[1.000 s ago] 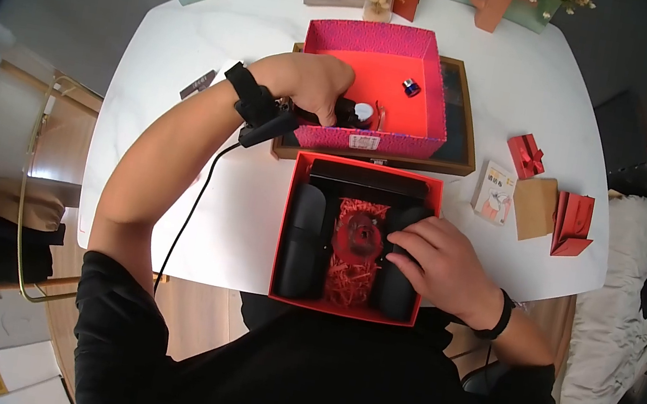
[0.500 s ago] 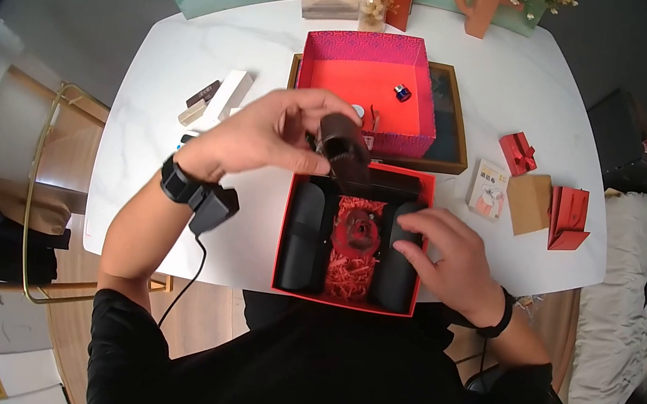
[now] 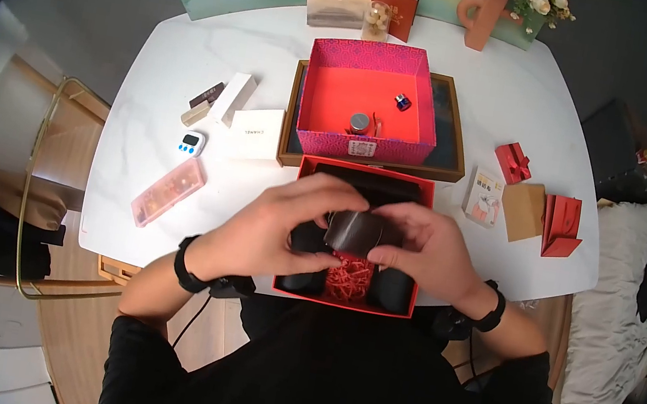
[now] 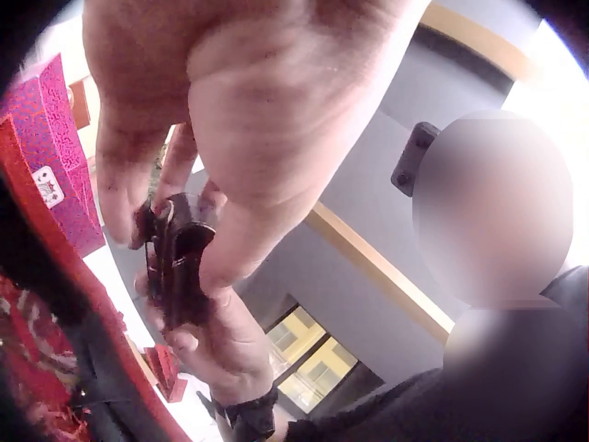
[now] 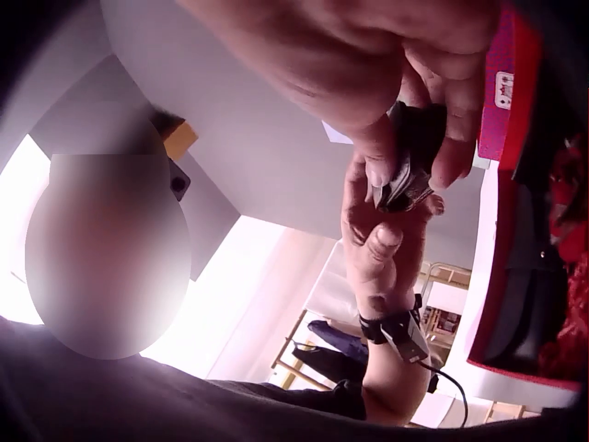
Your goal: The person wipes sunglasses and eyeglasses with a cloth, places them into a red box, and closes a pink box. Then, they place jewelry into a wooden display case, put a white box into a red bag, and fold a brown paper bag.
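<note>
A coiled dark brown belt (image 3: 352, 232) is held up over the red box, between both hands. My left hand (image 3: 269, 223) grips its left side, with the thumb (image 4: 221, 267) along one edge and fingers around the far side. From the right, my right hand (image 3: 438, 254) pinches the coil between thumb and fingers. Below them, the red box (image 3: 413, 297) contains black cases (image 3: 390, 290) at either side and red shredded paper (image 3: 349, 280) down the middle. The coil and hands cover the red, rounded thing in the paper.
Behind stands a pink patterned box (image 3: 430, 117) on a wooden-framed case (image 3: 455, 159), holding a silver-lidded jar (image 3: 360, 121) and a small blue item (image 3: 403, 102). Left lie a white timer (image 3: 191, 144), a pink case (image 3: 169, 190) and a white box (image 3: 256, 134). Red packets (image 3: 561, 227) lie right.
My left hand lifted the coiled belt out of the pink box and brought it over the red box. My right hand moved left from the red box's side and took hold of it.
</note>
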Available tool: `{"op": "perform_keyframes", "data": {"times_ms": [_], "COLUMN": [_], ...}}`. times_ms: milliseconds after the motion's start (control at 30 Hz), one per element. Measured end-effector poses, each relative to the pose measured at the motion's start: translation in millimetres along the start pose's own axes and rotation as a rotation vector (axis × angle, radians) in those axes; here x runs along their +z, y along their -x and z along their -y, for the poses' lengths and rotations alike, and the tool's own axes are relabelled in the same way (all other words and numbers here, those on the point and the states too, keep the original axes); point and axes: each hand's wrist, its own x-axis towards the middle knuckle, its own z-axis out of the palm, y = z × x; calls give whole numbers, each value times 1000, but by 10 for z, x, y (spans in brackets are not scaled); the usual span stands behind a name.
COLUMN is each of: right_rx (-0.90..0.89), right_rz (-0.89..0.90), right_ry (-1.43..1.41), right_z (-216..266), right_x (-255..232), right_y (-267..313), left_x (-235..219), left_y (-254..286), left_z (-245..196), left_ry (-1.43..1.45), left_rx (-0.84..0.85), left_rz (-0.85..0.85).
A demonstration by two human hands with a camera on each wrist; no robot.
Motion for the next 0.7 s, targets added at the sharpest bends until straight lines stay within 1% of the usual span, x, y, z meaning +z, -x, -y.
{"op": "perform_keyframes", "data": {"times_ms": [67, 100, 167, 200, 233, 300, 333, 367, 433, 467, 500, 533, 567, 600, 633, 667, 700], "right_rx": [-4, -3, -129, -250, -252, -417, -491, -498, -467, -536, -443, -347, -314, -281, -306, -332, -315], "right_rz": [21, 22, 35, 22, 23, 25, -55, -56, -120, -181, -194, -208, -188, -169, -150, -129, -50], "right_ry": [-16, -15, 472, 681, 684, 844, 876, 880, 885, 902, 883, 863, 943, 1024, 1108, 1191, 1280], "right_z": [-51, -49, 11, 84, 75, 44, 79, 124, 231, 321, 455, 578, 622, 641, 655, 644, 584], "right_x": [87, 111, 158, 206, 215, 224, 225, 167, -38, -134, -233, -336, -455, -587, -671, -730, -828], "right_y": [65, 82, 116, 133, 129, 119, 87, 54, -25, -109, -223, -362, -546, -755, -986, -1241, -1522], "left_x": [15, 25, 64, 86, 99, 87, 7, -95, -248, -302, -347, -383, -373, -340, -284, -211, -165], "left_y": [41, 65, 139, 160, 184, 242, 279, 354, 589, 687, 784, 888, 1016, 1145, 1238, 1288, 1296], "left_z": [14, -6, -71, -76, -77, -67, -71, -95, 166, 287, 410, 545, 706, 875, 1003, 1070, 1108], "left_ry": [-191, -191, -299, -303, -304, -270, -267, -214, -177, -174, -168, -190, -189, -252, -315, -360, -406], "left_rx": [120, 119, 89, 96, 97, 66, 11, -138, -231, -321, -412, -475, -471, -534, -597, -616, -615], "left_rz": [21, 19, 30, 2, 0, -53, -48, -64, -220, -312, -404, -437, -436, -418, -400, -353, -282]}}
